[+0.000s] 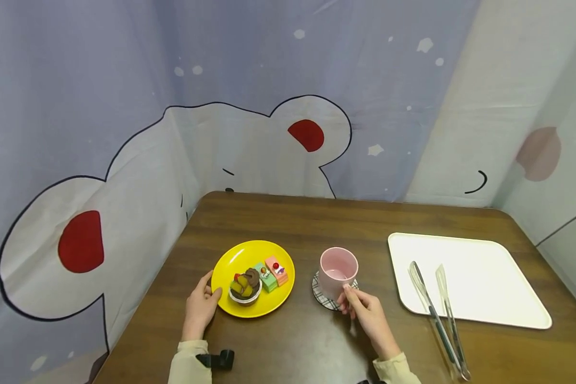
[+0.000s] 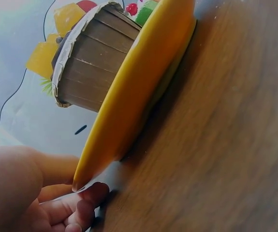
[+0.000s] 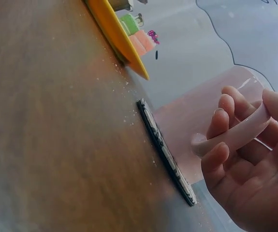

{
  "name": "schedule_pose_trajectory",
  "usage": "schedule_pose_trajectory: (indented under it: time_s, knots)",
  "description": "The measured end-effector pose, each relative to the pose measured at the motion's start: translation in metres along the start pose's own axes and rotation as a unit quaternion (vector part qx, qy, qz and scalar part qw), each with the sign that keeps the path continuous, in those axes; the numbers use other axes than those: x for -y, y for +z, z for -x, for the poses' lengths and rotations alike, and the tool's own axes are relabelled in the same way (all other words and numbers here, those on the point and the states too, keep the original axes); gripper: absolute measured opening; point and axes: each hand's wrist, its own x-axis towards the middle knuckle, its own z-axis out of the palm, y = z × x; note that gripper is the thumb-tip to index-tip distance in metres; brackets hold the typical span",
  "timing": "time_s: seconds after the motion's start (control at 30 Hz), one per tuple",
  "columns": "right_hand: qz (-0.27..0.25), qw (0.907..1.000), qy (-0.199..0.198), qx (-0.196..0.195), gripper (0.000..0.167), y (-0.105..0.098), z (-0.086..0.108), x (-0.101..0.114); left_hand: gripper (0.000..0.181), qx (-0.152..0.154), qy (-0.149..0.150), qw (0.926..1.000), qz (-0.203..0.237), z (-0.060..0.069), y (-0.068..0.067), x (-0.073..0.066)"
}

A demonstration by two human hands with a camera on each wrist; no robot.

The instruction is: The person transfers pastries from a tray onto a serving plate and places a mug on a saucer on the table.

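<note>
My left hand (image 1: 202,308) pinches the left rim of a yellow plate (image 1: 256,249), its thumb on top and fingers beneath. On the plate sit a chocolate cupcake (image 1: 246,288) in a pleated paper cup, a green cake slice (image 1: 267,277) and a pink cake slice (image 1: 277,270). The plate's base rests on the table in the left wrist view. My right hand (image 1: 365,312) holds the handle (image 3: 238,133) of a pink mug (image 1: 337,269), with fingers curled through it. The mug stands upright on a round checked coaster (image 1: 320,294) and looks empty.
To the right lies a white rectangular tray (image 1: 465,266). Metal tongs (image 1: 442,328) rest across its front left edge, their joined end on the brown wooden table (image 1: 288,341). A patterned curtain (image 1: 249,64) hangs behind and on both sides.
</note>
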Motion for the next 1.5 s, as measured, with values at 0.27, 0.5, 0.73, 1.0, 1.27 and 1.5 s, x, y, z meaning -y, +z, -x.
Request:
schedule_pose_trajectory:
  time_s: [0.27,0.5,0.73,1.0,1.27,1.5]
  knots:
    - [0.008,1.0000,-0.005,-0.002,0.038,0.0018,0.0008,-0.0002,0.056,0.003,-0.010,0.9999,0.002,0.0015,-0.0021,-0.0007]
    - [0.018,0.9998,-0.006,-0.005,0.038,0.0029,0.0019,-0.0011,0.056,0.001,-0.004,1.0000,-0.005,0.0031,-0.0017,0.0012]
    - [0.021,0.9998,-0.007,-0.003,0.038,0.0051,0.0039,-0.0016,0.055,-0.002,-0.001,1.0000,-0.004,0.0070,-0.0046,0.0018]
    - [0.017,0.9997,-0.020,0.000,0.038,0.0057,0.0027,-0.0010,0.055,-0.006,-0.001,1.0000,-0.004,0.0039,-0.0044,0.0033]
    - [0.013,0.9998,-0.015,-0.002,0.038,0.0054,0.0045,-0.0013,0.055,-0.003,-0.003,1.0000,0.001,0.0029,-0.0026,0.0039]
    - [0.013,0.9999,0.001,-0.004,0.039,0.0086,0.0047,-0.0029,0.056,0.003,0.001,1.0000,-0.007,0.0008,-0.0051,0.0056]
